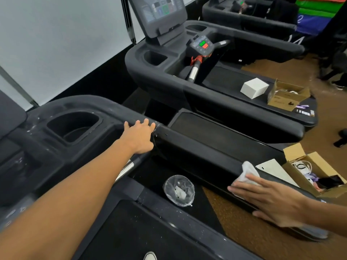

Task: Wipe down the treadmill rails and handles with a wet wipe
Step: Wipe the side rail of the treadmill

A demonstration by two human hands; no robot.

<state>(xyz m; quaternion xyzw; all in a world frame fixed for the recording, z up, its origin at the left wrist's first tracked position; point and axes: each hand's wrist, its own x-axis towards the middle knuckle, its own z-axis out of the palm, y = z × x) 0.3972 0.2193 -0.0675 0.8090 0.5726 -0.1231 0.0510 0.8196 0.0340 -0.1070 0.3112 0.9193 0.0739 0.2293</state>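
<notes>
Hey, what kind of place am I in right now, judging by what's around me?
Most likely a gym or fitness room. Several treadmills stand side by side; the next treadmill has a console screen and a start/stop keypad. Your right hand presses a white wipe on a side rail.

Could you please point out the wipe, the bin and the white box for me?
wipe [247,170]: head view, bunched part above the fingers.
bin [179,190]: head view, clear liner inside.
white box [254,88]: head view, top face.
</notes>
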